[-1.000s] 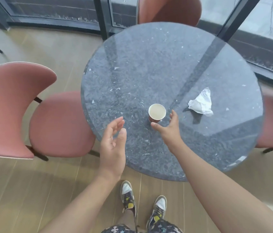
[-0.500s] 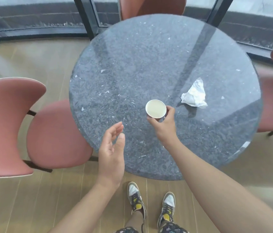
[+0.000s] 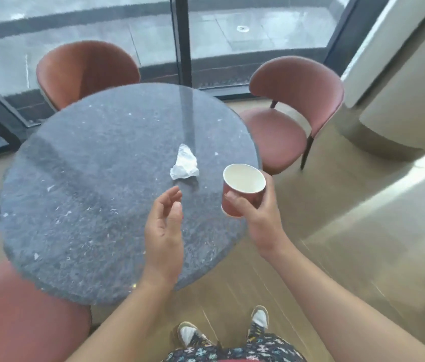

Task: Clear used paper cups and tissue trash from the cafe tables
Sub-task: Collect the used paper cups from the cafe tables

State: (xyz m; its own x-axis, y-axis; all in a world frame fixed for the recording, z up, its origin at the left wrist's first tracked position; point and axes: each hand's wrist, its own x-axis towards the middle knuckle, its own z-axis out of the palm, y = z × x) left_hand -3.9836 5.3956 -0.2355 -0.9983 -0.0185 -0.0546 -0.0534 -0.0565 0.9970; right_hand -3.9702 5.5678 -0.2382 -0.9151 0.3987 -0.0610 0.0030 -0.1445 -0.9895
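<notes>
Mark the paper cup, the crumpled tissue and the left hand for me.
paper cup [image 3: 244, 180]: head view, white inside.
crumpled tissue [image 3: 184, 164]: head view, middle of the wad.
left hand [image 3: 164, 231]: head view, palm.

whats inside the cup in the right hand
The paper cup, gripped by the right hand, shows a pale lining, no liquid or trash visible. Its near wall hides part of the bottom.

head-height view down onto table [image 3: 88, 205]
</notes>
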